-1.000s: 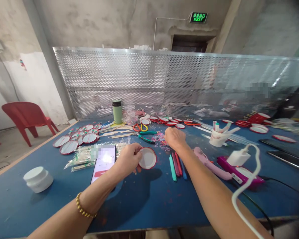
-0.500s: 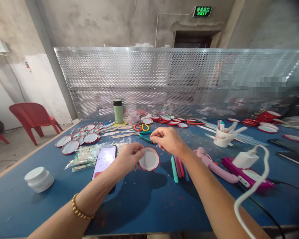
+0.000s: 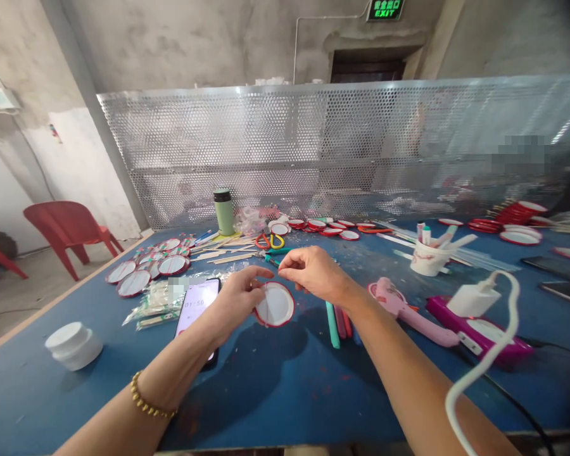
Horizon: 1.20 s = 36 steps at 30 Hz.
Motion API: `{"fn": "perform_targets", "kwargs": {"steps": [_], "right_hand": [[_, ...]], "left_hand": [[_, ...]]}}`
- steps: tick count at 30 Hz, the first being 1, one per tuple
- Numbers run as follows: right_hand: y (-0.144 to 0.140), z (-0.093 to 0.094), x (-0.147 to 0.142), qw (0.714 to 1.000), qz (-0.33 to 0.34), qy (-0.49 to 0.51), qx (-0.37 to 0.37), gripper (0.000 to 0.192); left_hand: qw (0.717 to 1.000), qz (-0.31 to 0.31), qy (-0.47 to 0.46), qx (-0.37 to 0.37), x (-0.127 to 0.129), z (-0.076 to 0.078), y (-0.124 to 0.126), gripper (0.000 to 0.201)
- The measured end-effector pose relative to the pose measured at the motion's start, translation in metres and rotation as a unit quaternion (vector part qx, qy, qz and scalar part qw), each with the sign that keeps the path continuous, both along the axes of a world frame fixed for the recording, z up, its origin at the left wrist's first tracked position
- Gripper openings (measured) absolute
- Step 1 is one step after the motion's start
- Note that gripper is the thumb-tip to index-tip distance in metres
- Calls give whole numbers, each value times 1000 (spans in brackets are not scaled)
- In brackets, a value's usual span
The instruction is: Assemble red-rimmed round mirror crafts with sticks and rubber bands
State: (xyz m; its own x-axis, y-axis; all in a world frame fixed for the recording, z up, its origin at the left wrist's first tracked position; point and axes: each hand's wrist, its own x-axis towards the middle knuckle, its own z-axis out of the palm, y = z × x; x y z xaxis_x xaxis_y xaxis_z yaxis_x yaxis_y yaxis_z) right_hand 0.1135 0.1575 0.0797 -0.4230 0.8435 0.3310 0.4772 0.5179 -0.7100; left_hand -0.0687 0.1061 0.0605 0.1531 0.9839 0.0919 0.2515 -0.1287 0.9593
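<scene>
My left hand (image 3: 241, 296) grips the left edge of a round white disc with a red rim (image 3: 276, 305), held tilted above the blue table. Close above the disc's upper right edge, my right hand (image 3: 311, 271) has its thumb and fingers pinched together. Whatever is between those fingertips is too small to make out. Behind the hands lie pliers with teal handles (image 3: 274, 256). A phone (image 3: 197, 310) with a lit screen rests beside my left forearm. Teal, red and blue sticks (image 3: 333, 326) lie near my right forearm.
A pink glue gun (image 3: 411, 316), a purple power strip (image 3: 484, 339) with a white cable and a cup of pens (image 3: 427, 258) stand right. A white jar (image 3: 75, 346), plastic packets (image 3: 159, 304) and several red-rimmed discs (image 3: 133, 282) are left. A green bottle (image 3: 224, 214) stands behind.
The disc and my left hand have shifted slightly left. My right hand has also moved left, its fingertips now nearer my left hand. The camera view has tilted a little.
</scene>
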Motion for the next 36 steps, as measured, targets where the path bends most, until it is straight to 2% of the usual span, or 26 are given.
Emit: {"fn": "perform_targets", "kwargs": {"steps": [11,17,22,28,36], "right_hand": [[-3,-1,-7,998,14,-34,43,16],[-1,-7,-12,999,10,-22,46,10],[-3,-9,-15,999,15,3,47,6],[-7,-10,-19,998,37,34,44,6],[-9,-8,-20,997,39,12,71,7]], "left_hand": [[998,-6,-41,-54,7,6,-6,38],[998,41,-20,-37,8,-1,-4,28],[998,44,-46,-7,8,-3,-1,32],[996,59,-62,-16,5,-1,2,28],[993,105,-23,49,2,-5,6,23]]}}
